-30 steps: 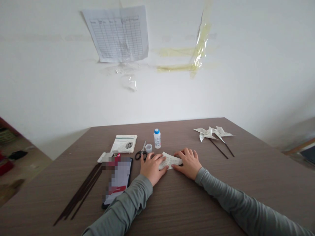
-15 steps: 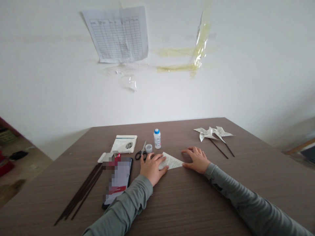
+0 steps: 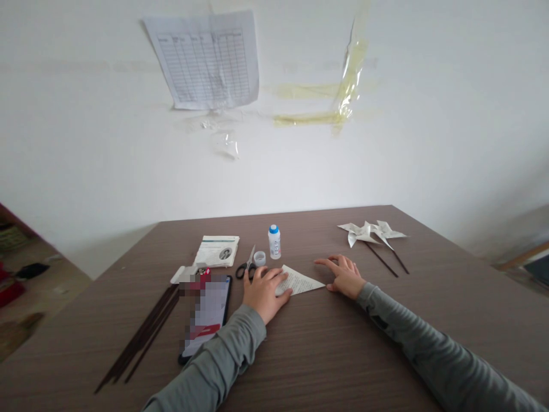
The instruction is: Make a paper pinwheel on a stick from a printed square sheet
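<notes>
**Folded paper pinned on the surface**

The small white glue bottle with a blue cap (image 3: 274, 241) stands capped, its contents unseen. The left hand (image 3: 262, 293), fingers spread flat, presses the white printed paper folded into a triangle (image 3: 300, 281) onto the brown wooden surface (image 3: 326, 355). The right hand (image 3: 343, 276), open and holding nothing, has slid off the paper to rest just beside its tip.

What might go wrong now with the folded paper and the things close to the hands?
Only the left hand presses the folded paper; the right hand lies beside its tip, so the fold may spring open or shift. The scissors and a small cap lie just behind the left hand and could be knocked. The glue bottle stands upright nearby and might tip over.
</notes>
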### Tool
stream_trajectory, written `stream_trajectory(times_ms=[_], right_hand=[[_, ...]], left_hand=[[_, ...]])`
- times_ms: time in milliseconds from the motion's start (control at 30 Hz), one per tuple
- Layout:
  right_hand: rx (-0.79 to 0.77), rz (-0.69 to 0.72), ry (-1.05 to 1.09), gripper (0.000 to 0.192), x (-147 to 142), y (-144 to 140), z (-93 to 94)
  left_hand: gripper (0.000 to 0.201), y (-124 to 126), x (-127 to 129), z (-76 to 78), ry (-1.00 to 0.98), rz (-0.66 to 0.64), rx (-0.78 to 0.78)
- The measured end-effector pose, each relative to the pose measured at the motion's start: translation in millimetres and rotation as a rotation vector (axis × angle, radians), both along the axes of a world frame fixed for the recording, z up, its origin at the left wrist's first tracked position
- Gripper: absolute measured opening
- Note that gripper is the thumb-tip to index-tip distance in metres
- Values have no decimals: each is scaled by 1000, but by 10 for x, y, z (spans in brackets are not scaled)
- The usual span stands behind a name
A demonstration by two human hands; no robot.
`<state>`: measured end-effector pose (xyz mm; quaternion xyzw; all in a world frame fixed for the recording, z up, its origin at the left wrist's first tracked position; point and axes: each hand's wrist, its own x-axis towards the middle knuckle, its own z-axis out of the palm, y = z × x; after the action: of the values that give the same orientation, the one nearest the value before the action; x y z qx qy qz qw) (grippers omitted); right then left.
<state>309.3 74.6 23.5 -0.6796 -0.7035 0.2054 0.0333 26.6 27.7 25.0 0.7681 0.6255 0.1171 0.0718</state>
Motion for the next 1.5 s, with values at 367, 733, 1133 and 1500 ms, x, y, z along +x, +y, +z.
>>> stream_trajectory(times_ms=[367,733,1133,1500], right_hand=[[206,95,197,56,59,65,-125],[220,155,75,56,-468,-239,-61],[139,117,46,66,-538,-258,68],[150,218,74,52,-517,-272,86]], left_hand=[[46,-11,1,32,0,-3,-23],[41,-24,45,105,-5,10,-31],[45,-16,49,139,-29,22,-65],[53,-19,-117,135,-34,-3,-86]])
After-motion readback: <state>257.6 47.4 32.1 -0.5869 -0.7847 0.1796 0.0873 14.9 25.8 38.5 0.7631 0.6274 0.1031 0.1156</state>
